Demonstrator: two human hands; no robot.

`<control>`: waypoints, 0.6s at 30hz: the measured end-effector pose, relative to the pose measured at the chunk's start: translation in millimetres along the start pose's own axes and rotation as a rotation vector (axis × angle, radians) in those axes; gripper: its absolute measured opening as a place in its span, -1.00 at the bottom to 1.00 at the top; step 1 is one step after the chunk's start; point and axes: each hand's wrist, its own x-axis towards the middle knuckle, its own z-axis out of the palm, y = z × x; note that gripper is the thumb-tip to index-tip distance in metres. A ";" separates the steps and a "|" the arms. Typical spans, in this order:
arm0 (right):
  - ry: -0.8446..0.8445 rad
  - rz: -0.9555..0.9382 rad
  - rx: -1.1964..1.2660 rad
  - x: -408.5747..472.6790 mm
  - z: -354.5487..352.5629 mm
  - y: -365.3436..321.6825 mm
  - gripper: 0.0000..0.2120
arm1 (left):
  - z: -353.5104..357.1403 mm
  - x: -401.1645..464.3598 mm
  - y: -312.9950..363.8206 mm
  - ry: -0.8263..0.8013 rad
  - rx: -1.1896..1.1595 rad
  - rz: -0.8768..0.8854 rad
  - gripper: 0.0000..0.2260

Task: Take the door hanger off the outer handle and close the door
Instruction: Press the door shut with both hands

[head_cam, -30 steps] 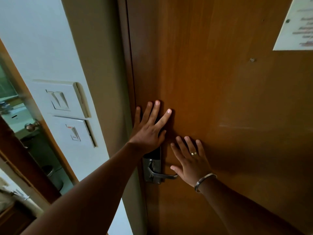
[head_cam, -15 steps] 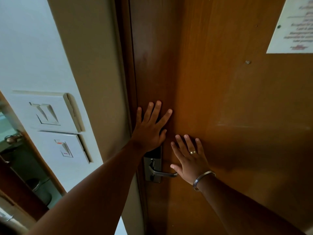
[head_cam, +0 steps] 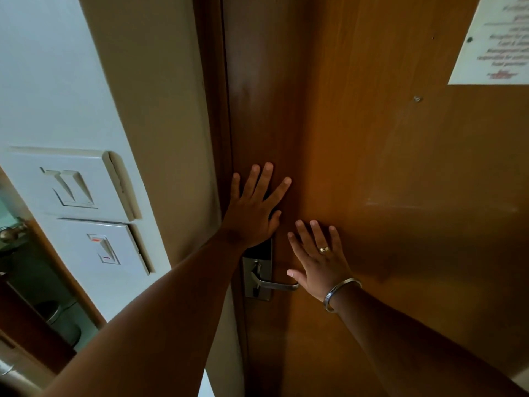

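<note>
Against the frame on its latch side, the door (head_cam: 372, 196) appears shut or nearly so; no door hanger shows anywhere, and the lever handle (head_cam: 276, 285) visible here is bare. If the latch has not caught, easing off could let the door drift open. Both palms press flat on the wood, the left hand (head_cam: 253, 214) above the lock plate (head_cam: 257, 277), the right hand (head_cam: 320, 259) just beside the lever, fingers spread and gripping nothing, arms extended.

The view has drifted left (slightly); switch plates (head_cam: 71, 184) sit lower.
</note>
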 end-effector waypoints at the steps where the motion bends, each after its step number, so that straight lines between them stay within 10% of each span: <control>1: 0.003 0.003 0.002 1.4 0.3 0.0 -0.17 | 1.4 1.2 -0.5 -0.004 0.000 0.000 -0.25; 18: -0.045 0.011 -0.009 11.9 15.1 3.0 -0.16 | 12.7 7.2 -4.7 -0.024 -0.033 0.017 -0.34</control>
